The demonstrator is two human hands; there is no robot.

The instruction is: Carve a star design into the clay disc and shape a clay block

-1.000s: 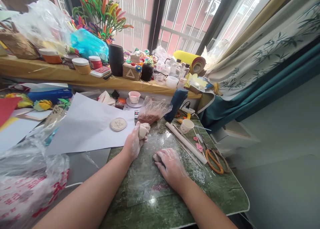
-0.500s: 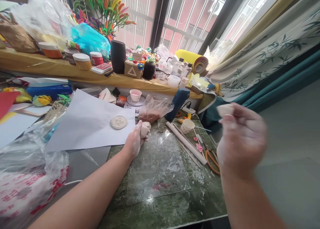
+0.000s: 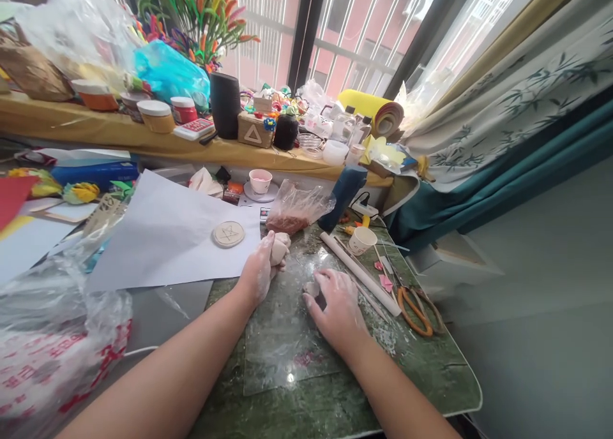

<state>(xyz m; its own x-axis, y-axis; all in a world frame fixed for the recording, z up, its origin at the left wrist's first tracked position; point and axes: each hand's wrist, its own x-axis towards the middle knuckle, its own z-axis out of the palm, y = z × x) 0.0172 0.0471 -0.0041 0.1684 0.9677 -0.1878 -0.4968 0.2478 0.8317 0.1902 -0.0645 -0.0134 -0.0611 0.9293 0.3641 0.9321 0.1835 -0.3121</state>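
Note:
My left hand (image 3: 258, 270), dusted white, is closed around a lump of whitish clay (image 3: 280, 250) at the left edge of a clear sheet (image 3: 287, 337). Over the middle of that sheet is my right hand (image 3: 338, 302), its fingers curled downward. Between its thumb and forefinger a small piece of clay (image 3: 311, 289) shows in part; the fingers cover the rest. A round clay disc (image 3: 228, 234) with a star-like line drawing lies on white paper (image 3: 172, 254), left of my left hand.
Right of the sheet lie a white rolling pin (image 3: 359, 273), a paper cup (image 3: 363, 240) and orange-handled scissors (image 3: 416, 311). Behind it sit a plastic bag of brownish material (image 3: 292, 219) and a dark blue cylinder (image 3: 343, 196). A crumpled plastic bag (image 3: 57, 349) fills the left side.
My right hand has come down and left from its raised place at the right, bringing the small clay piece over the clear sheet. My left hand has barely moved.

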